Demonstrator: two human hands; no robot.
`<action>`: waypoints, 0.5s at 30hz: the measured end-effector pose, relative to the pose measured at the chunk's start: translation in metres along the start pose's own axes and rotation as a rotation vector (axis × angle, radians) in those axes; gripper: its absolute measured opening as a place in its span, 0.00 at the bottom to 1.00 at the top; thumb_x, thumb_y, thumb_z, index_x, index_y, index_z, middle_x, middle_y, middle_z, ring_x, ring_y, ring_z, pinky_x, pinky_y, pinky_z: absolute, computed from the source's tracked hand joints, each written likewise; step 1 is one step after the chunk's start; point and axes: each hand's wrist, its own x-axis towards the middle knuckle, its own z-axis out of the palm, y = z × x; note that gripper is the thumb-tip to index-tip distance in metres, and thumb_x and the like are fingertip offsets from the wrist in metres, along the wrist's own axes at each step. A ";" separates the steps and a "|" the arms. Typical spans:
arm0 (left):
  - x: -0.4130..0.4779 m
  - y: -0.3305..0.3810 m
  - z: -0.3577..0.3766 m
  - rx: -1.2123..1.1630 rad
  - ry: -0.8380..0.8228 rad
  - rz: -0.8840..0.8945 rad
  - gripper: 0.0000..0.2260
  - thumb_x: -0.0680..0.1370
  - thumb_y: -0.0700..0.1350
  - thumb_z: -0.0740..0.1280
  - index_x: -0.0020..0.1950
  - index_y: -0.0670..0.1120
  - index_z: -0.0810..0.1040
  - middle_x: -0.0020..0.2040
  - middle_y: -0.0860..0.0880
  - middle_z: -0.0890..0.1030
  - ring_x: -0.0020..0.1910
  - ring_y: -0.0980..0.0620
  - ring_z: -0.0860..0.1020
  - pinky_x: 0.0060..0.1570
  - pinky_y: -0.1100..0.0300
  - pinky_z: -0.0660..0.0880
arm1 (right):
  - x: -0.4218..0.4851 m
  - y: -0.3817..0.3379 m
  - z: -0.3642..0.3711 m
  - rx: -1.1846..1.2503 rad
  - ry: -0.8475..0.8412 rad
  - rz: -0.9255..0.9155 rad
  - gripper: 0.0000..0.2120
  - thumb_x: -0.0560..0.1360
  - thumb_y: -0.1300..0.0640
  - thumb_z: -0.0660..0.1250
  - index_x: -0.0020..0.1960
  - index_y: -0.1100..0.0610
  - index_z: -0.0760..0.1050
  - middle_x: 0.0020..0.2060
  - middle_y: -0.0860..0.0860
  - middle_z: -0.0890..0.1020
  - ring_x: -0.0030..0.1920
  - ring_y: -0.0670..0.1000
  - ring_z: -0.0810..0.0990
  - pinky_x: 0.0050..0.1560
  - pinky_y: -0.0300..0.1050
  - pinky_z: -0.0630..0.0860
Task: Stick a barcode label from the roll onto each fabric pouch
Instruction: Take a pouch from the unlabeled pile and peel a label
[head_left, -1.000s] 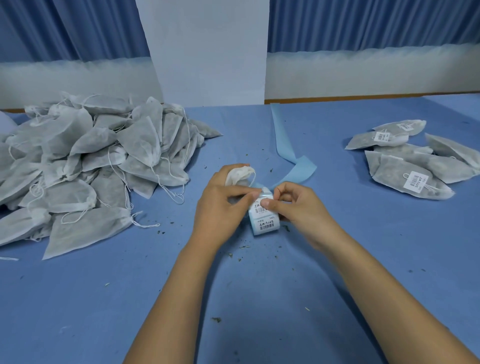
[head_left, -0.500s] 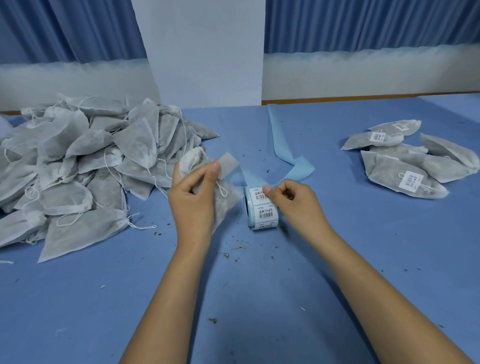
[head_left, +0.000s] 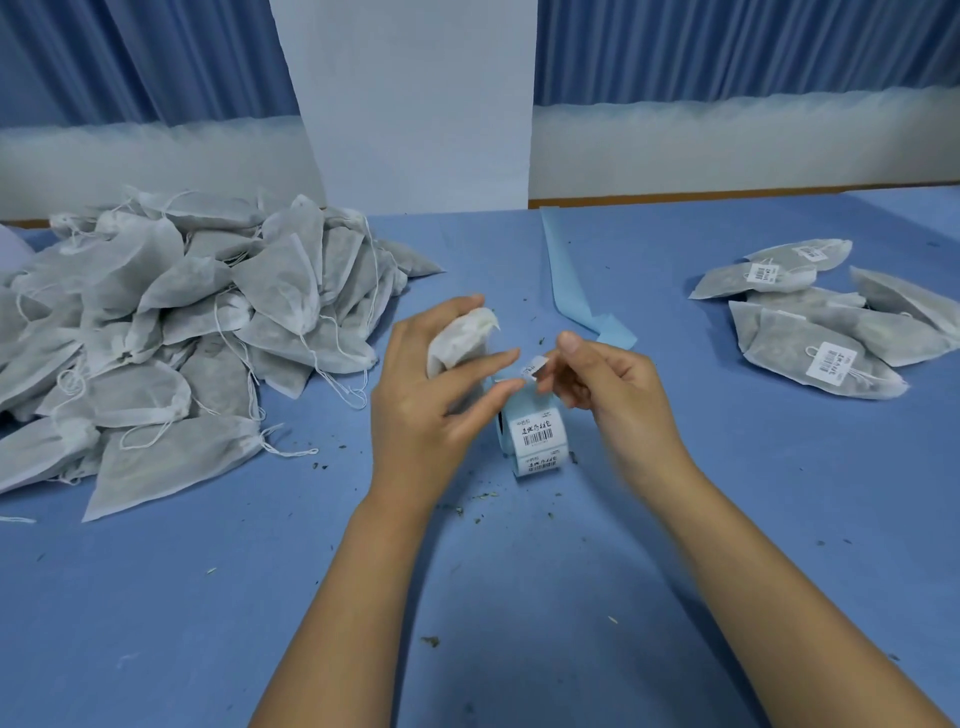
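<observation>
The left hand (head_left: 431, 410) grips a white pouch (head_left: 460, 338). The right hand (head_left: 618, 395) pinches one small label (head_left: 532, 368). The roll (head_left: 537, 441) stands on the blue table (head_left: 519, 597) just below, showing black bars and writing too tiny to read.

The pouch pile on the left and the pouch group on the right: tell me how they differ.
The left pile is far larger and heaped; the right group is small and low. Several right group pouches show white barcode labels; the left pile shows none. Both hold grey drawstring pouches on the blue table.
</observation>
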 end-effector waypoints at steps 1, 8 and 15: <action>0.000 -0.001 0.000 0.031 -0.014 0.029 0.07 0.76 0.46 0.72 0.51 0.46 0.85 0.63 0.47 0.74 0.61 0.47 0.74 0.60 0.64 0.68 | 0.001 0.000 -0.002 0.005 0.009 0.020 0.14 0.75 0.50 0.67 0.32 0.53 0.79 0.30 0.48 0.80 0.31 0.46 0.69 0.35 0.32 0.69; 0.002 -0.004 0.000 0.135 -0.060 0.145 0.06 0.75 0.46 0.74 0.50 0.46 0.86 0.63 0.44 0.76 0.59 0.44 0.75 0.54 0.60 0.73 | 0.002 0.001 -0.005 -0.004 -0.047 0.111 0.10 0.73 0.53 0.70 0.35 0.56 0.81 0.31 0.49 0.79 0.34 0.49 0.69 0.38 0.34 0.70; 0.003 -0.003 -0.001 0.056 -0.024 0.018 0.10 0.73 0.46 0.75 0.52 0.46 0.85 0.63 0.46 0.74 0.62 0.46 0.74 0.60 0.64 0.69 | 0.003 0.001 -0.007 0.065 -0.054 0.173 0.12 0.75 0.67 0.64 0.36 0.58 0.81 0.33 0.56 0.76 0.33 0.47 0.71 0.38 0.39 0.66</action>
